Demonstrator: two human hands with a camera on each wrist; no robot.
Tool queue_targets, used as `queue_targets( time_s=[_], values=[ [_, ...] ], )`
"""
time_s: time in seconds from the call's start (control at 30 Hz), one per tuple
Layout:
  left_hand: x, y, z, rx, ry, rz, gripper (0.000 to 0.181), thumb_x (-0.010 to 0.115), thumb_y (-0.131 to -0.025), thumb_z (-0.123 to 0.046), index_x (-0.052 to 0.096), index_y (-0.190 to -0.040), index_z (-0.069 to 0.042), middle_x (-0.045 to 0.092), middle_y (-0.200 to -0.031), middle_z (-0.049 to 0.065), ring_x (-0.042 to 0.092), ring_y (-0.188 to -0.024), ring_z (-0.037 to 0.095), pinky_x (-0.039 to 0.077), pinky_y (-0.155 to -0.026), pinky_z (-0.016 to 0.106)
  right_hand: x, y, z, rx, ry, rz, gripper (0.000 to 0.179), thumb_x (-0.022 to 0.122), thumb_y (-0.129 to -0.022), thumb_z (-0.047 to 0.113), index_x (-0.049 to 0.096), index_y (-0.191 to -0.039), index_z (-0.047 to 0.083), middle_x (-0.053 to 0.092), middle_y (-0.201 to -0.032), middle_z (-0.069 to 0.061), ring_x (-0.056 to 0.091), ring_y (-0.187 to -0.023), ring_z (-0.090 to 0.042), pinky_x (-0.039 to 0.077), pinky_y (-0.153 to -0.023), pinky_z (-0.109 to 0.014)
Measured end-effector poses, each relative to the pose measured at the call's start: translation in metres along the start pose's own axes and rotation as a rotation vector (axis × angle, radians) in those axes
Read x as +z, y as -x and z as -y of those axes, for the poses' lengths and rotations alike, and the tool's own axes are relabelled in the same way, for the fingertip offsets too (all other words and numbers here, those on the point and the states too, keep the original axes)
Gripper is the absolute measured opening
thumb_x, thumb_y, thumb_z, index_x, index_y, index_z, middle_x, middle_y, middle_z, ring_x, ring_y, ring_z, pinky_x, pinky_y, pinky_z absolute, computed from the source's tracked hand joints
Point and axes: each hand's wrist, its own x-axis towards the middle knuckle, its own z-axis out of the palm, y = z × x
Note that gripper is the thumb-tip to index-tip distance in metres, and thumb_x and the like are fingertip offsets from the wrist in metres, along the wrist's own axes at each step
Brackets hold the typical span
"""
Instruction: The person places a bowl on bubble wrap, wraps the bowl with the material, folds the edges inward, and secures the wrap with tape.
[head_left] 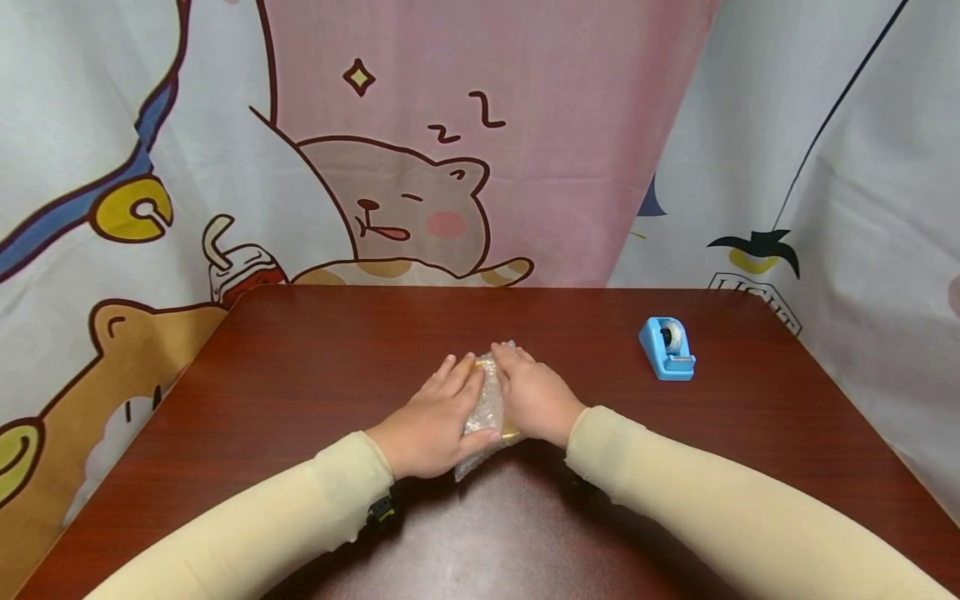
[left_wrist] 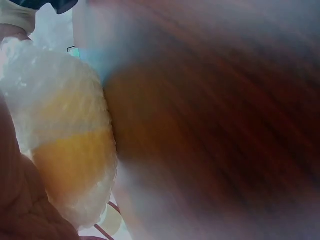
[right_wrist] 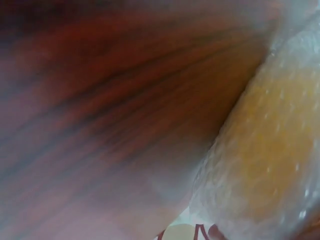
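A bubble-wrapped bundle (head_left: 489, 406) lies on the table between both hands, with something yellow showing through the clear wrap. My left hand (head_left: 435, 417) rests on its left side, fingers straight and pointing away, thumb across the near part. On the right side my right hand (head_left: 538, 398) presses with its fingers extended along the wrap. In the left wrist view the bubble wrap (left_wrist: 65, 120) bulges over a yellow band beside the palm. The right wrist view has the wrapped bundle (right_wrist: 265, 155) at its right edge. What the yellow object is stays hidden.
A blue tape dispenser (head_left: 669, 350) with a roll of clear tape stands at the back right of the brown wooden table (head_left: 360, 325). Behind the table hangs a cartoon-printed curtain (head_left: 570, 125).
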Motion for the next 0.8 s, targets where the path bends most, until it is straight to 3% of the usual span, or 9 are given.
queue_targets(
  time_s=[0.2,0.4,0.63,0.8],
  values=[
    [0.002,-0.004,-0.002,-0.031,-0.027,-0.014,0.09,0.047,-0.106,-0.061,0.025,-0.165,0.003,0.014,-0.174,0.026,0.01,-0.163,0.045,0.015,-0.132,0.054,-0.005,0.003,-0.006,0.041,-0.109,-0.001,0.049,0.045,-0.112,0.017,0.045,-0.158,0.001,0.047,-0.16,-0.023,0.047,-0.149,-0.036,0.04,-0.121,-0.052],
    [0.001,-0.007,-0.004,-0.055,-0.035,-0.008,0.092,0.047,-0.106,-0.063,0.024,-0.165,0.004,0.015,-0.174,0.026,0.01,-0.164,0.041,0.013,-0.133,0.052,-0.009,0.004,-0.012,0.014,-0.137,0.03,0.047,0.046,-0.111,0.017,0.05,-0.157,0.007,0.054,-0.156,-0.02,0.054,-0.143,-0.037,0.046,-0.117,-0.054],
    [0.002,-0.009,-0.002,-0.065,-0.043,-0.001,0.096,0.045,-0.104,-0.067,0.02,-0.167,0.001,0.015,-0.175,0.023,0.009,-0.164,0.039,0.012,-0.134,0.051,-0.009,0.004,-0.017,-0.021,-0.146,0.04,0.045,0.056,-0.108,0.017,0.056,-0.153,0.011,0.05,-0.161,-0.012,0.048,-0.15,-0.033,0.039,-0.123,-0.052],
    [0.003,-0.01,-0.002,-0.049,-0.042,-0.011,0.096,0.046,-0.104,-0.066,0.02,-0.167,0.001,0.018,-0.174,0.023,0.013,-0.164,0.04,0.015,-0.133,0.052,-0.003,0.003,-0.017,-0.014,-0.171,0.006,0.046,0.053,-0.11,0.017,0.053,-0.155,0.008,0.045,-0.164,-0.016,0.04,-0.154,-0.033,0.033,-0.126,-0.052]
  ],
)
